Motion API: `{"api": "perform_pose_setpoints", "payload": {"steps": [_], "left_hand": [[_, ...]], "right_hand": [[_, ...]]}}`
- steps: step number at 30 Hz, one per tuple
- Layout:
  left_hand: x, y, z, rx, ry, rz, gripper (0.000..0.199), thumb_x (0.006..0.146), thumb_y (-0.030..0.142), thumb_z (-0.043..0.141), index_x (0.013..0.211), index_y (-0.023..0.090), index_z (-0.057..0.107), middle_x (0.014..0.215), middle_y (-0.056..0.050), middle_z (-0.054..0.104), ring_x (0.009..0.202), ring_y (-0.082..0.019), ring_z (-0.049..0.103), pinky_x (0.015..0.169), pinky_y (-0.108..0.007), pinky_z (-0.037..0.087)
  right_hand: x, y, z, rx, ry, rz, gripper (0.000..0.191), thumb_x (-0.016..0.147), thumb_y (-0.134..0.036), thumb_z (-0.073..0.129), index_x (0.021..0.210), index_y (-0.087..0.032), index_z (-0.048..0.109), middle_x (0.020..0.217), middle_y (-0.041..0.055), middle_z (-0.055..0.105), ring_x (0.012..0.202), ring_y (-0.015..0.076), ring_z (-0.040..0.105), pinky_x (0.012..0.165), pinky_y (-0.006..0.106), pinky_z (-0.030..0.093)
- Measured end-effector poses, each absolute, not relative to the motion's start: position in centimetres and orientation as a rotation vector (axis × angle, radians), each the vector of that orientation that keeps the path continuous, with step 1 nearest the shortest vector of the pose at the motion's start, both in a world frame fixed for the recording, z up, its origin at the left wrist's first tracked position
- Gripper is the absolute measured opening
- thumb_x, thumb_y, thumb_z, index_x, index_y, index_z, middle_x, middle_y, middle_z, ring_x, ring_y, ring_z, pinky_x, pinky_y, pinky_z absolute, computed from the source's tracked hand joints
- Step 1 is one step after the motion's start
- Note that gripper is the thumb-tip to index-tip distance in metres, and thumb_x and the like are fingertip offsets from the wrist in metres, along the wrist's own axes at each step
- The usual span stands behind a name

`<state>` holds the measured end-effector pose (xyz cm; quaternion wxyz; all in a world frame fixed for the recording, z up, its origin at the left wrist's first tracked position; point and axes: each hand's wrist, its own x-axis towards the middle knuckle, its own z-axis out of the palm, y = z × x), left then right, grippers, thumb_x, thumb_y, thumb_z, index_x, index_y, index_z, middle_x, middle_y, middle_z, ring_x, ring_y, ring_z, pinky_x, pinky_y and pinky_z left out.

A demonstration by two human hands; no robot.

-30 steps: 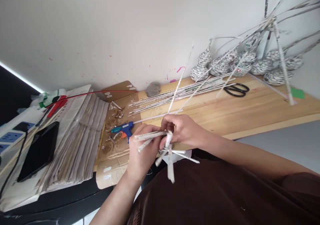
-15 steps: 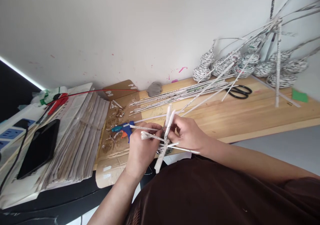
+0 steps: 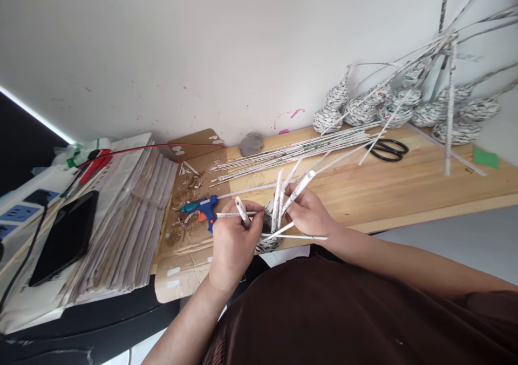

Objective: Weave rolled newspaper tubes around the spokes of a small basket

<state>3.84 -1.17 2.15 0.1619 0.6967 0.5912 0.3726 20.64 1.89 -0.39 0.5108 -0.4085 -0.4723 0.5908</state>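
A small round piece woven from rolled newspaper tubes sits between my hands at the table's front edge, with several tube ends sticking up and out of it. My left hand is closed on its left side, thumb and fingers pinching the rim, and a short tube pokes up between the fingers. On the far right side, my right hand has its fingers curled in a pinch around a paper tube, partly hidden behind the upright tubes. A blue glue gun lies left of the piece on stained cardboard.
Behind my hands lies a bundle of thin paper tubes, with black-handled scissors at its right. Several woven gourd shapes line the wall. At left are stacked newspaper strips, a phone and a power strip.
The woven piece has turned and tilted; the thick tubes that crossed toward me now point up and away. My right hand has shifted slightly, still near its right side.
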Motion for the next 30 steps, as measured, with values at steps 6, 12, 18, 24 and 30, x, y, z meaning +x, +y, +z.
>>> {"api": "perform_pose_setpoints", "payload": {"steps": [6,12,18,24,30], "left_hand": [[4.0,-1.2,2.3,2.046,1.678,1.02,0.009,0.084,0.016,0.063,0.082,0.02,0.072,0.081,-0.002,0.072,0.077,-0.018,0.068,0.074,-0.028,0.051],[4.0,-1.3,2.3,1.991,1.679,1.04,0.009,0.086,0.018,0.062,0.085,0.021,0.071,0.085,-0.001,0.073,0.07,-0.015,0.066,0.066,-0.026,0.048],[3.9,-1.2,2.0,2.099,1.603,1.108,0.011,0.088,0.014,0.061,0.085,0.021,0.068,0.087,-0.002,0.07,0.083,-0.018,0.066,0.076,-0.029,0.05],[4.0,-1.4,2.2,2.137,1.529,1.125,0.017,0.088,0.009,0.059,0.082,0.022,0.068,0.08,-0.001,0.066,0.077,-0.017,0.063,0.072,-0.027,0.049],[3.8,-1.5,2.4,2.205,1.486,1.094,0.019,0.091,0.011,0.058,0.082,0.023,0.069,0.082,-0.001,0.065,0.077,-0.015,0.063,0.074,-0.025,0.049]], "right_hand": [[20.6,0.7,-0.7,-0.938,-1.291,1.146,0.025,0.078,-0.034,0.08,0.084,-0.022,0.059,0.075,-0.0001,0.066,0.063,0.0133,0.06,0.062,0.027,0.052],[20.2,1.4,-1.0,-0.955,-1.062,1.366,0.033,0.073,-0.038,0.081,0.086,-0.022,0.056,0.07,-0.0019,0.068,0.056,0.0129,0.062,0.053,0.026,0.052],[20.4,1.9,-0.5,-0.928,-0.939,1.554,0.036,0.069,-0.04,0.085,0.084,-0.019,0.06,0.063,-0.0037,0.066,0.049,0.0107,0.061,0.047,0.022,0.051],[21.1,2.1,0.5,-0.978,-1.039,1.535,0.035,0.069,-0.045,0.085,0.078,-0.017,0.066,0.057,-0.0038,0.064,0.043,0.0098,0.058,0.04,0.02,0.048],[21.0,1.5,0.0,-0.953,-1.181,1.491,0.022,0.077,-0.036,0.078,0.088,-0.019,0.069,0.069,-0.0005,0.069,0.056,0.0133,0.065,0.054,0.025,0.056]]}}
